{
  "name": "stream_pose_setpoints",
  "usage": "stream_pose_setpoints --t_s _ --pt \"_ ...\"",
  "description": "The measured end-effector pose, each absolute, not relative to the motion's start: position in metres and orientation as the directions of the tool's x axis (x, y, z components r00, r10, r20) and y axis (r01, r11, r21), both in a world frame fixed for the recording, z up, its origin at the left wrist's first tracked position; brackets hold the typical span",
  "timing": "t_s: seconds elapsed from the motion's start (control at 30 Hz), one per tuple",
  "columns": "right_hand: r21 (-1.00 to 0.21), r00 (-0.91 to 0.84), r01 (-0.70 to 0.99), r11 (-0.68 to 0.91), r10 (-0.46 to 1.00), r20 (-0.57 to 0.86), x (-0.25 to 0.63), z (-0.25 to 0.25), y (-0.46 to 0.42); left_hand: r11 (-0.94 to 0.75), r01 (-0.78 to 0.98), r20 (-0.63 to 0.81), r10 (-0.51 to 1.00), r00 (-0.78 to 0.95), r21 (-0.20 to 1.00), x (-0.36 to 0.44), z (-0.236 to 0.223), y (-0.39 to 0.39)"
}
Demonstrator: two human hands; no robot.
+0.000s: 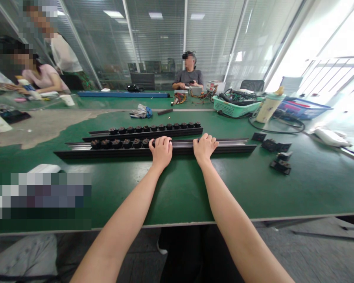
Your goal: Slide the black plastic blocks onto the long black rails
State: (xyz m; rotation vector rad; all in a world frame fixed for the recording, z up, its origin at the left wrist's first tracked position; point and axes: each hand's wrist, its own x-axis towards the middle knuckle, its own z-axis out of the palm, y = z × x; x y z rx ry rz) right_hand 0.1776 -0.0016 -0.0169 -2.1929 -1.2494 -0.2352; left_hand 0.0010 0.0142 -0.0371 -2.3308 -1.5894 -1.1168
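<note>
A long black metal rail point(126, 154) with a silvery inner channel lies across the table in front of me. Several round black parts with brownish tops point(115, 144) sit in a row along its left half. My left hand point(162, 151) is closed over the rail, at the right end of that row; whether its fingers also touch the last round part is hidden. Farther right, my right hand point(205, 147) curls its fingers over the same rail, where the channel is bare. Behind it lies a second black rail point(153, 134) filled with similar round parts.
Loose black parts point(275, 146) lie to the right. Farther back are a green basket point(234, 108) of cables, a pale yellow tumbler point(270, 108), a crumpled glove point(141, 111) and a long blue bar point(120, 94). People are around the table's far and left sides.
</note>
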Motion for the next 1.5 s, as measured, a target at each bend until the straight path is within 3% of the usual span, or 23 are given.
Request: stream_pose_setpoints --t_s 0.37,0.73,0.87,1.0,1.23,1.5 --pt "-0.418 0.525 0.839 -0.348 0.718 0.457 0.184 -0.018 -0.003 -0.445 0.841 0.614 0.768 0.183 0.307 0.0 -0.037 0.013" --pt "-0.417 0.511 0.832 -0.367 0.799 0.316 0.192 -0.009 -0.003 -0.454 0.835 0.626 0.759 0.18 0.311 0.0 -0.038 0.015" --pt "-0.382 0.429 0.866 -0.322 0.871 0.238 0.206 -0.005 -0.002 -0.451 0.837 0.621 0.763 0.181 0.311 0.0 -0.039 0.015" --pt "-0.324 0.252 0.933 -0.154 0.925 0.284 0.22 -0.014 -0.001 -0.461 0.836 0.637 0.748 0.187 0.297 -0.001 -0.039 0.016" --pt "-0.286 0.181 0.957 -0.049 0.869 0.46 0.227 -0.038 -0.005 -0.464 0.837 0.639 0.745 0.192 0.289 -0.004 -0.039 0.016" --pt "-0.282 0.233 0.954 -0.101 0.841 0.488 0.226 -0.039 -0.01 -0.463 0.84 0.647 0.738 0.19 0.282 -0.003 -0.04 0.016"
